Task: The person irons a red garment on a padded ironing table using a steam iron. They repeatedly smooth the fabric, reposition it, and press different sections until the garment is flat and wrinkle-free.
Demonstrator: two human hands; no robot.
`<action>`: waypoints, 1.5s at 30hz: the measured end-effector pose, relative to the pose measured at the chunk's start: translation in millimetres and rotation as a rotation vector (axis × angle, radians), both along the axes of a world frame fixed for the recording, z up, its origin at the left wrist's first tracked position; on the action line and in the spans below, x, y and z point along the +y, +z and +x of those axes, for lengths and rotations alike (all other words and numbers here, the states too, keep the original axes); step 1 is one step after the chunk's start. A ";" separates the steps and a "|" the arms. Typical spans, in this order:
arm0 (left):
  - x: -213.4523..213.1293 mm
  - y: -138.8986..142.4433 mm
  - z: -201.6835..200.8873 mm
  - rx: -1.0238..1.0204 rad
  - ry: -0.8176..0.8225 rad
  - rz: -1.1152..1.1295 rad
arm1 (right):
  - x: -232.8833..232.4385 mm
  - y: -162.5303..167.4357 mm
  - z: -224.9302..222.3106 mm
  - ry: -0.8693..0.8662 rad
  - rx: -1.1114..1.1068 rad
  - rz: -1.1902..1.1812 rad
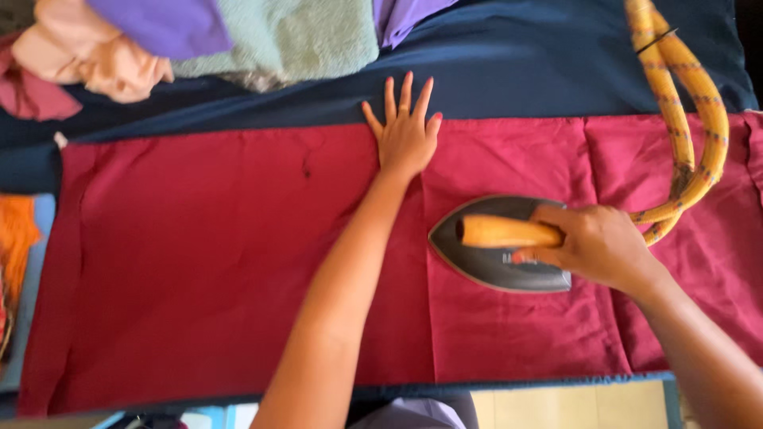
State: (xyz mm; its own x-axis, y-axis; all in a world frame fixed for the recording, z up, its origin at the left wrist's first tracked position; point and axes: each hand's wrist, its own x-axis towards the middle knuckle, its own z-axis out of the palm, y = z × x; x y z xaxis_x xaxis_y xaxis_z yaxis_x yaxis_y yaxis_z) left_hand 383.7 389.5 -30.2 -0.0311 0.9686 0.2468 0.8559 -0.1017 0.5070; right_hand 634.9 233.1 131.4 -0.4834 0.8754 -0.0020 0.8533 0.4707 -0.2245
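- we note the right hand (592, 245) closed around the yellow handle of the iron (497, 246).
- the iron sits flat on the red cloth (199, 254), right of centre.
- the left hand (405, 131) lies flat, fingers spread, pressing the cloth's far edge.
- a yellow braided cord (683, 95) loops to the right.
- folded clothes (199, 40) lie beyond, on blue fabric (517, 63).

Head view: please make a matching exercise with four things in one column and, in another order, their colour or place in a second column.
1. iron
2. left hand
3. cord
4. pile of clothes

A. flat on the far edge of the red cloth
B. top left corner
C. under the right hand
D. yellow, looped at the right

Pairs: 1-C, 2-A, 3-D, 4-B
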 end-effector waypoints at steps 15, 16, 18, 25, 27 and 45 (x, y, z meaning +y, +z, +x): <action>-225.9 36.9 -195.9 0.319 -0.243 -0.167 | 88.8 -44.6 -52.6 -0.169 -0.158 0.376; -229.4 40.8 -212.3 0.305 -0.205 -0.143 | 88.1 -40.9 -51.0 -0.122 -0.135 0.308; -233.3 43.4 -235.2 0.280 -0.144 -0.118 | 74.3 -35.2 -44.8 0.005 -0.128 0.206; -204.2 44.3 -282.4 0.241 -0.016 -0.156 | -25.9 -20.6 -53.5 0.091 -0.335 -0.420; -186.5 43.7 -290.4 0.235 0.030 -0.130 | -55.1 -19.7 -62.3 0.208 -0.305 -0.269; -110.6 62.0 -316.9 -0.047 0.285 0.059 | -5.1 -25.1 -144.1 0.235 -0.092 0.309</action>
State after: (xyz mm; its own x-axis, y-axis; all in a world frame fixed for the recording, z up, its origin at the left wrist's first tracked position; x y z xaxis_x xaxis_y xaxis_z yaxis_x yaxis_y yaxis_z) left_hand 66.9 278.8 31.8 -0.3130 0.9031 0.2940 0.8296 0.1093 0.5475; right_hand 490.7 228.0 106.3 -0.6807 0.7071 0.1914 0.7242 0.6888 0.0309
